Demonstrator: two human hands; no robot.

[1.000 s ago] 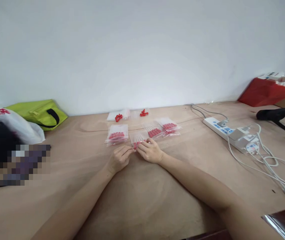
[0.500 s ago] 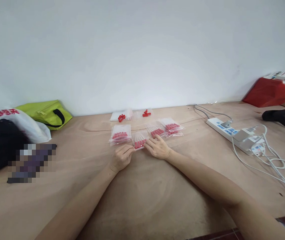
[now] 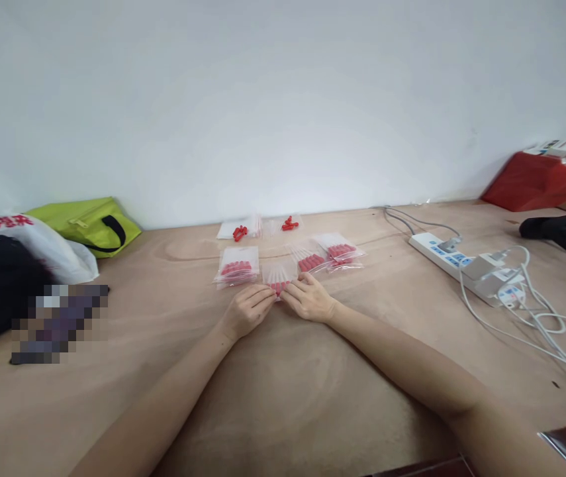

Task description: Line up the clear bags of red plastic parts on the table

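A small clear zip bag (image 3: pixel 279 272) holding several red-ended sticks lies flat on the wooden table, its near edge toward me. My left hand (image 3: pixel 249 309) pinches that edge from the left, and my right hand (image 3: pixel 311 299) presses on it from the right; the fingertips nearly meet. Fingers cover part of the red ends. To the left rests a bag of red pieces (image 3: pixel 236 267). Beyond my right hand are a bag of red-ended sticks (image 3: pixel 311 261) and a stack of bags with red pieces (image 3: pixel 341 252).
Loose red pieces lie on white bags (image 3: pixel 239 232) and on clear bags (image 3: pixel 290 224) near the wall. A power strip (image 3: pixel 441 255) with tangled white cables is at right. A green bag (image 3: pixel 89 222), a white plastic bag (image 3: pixel 59 255) and a black bag (image 3: pixel 4 288) stand left.
My left hand has slid right along the bag's near edge, its fingers now laid over it. My right hand has shifted slightly left and nearer, so the two hands are closer together.
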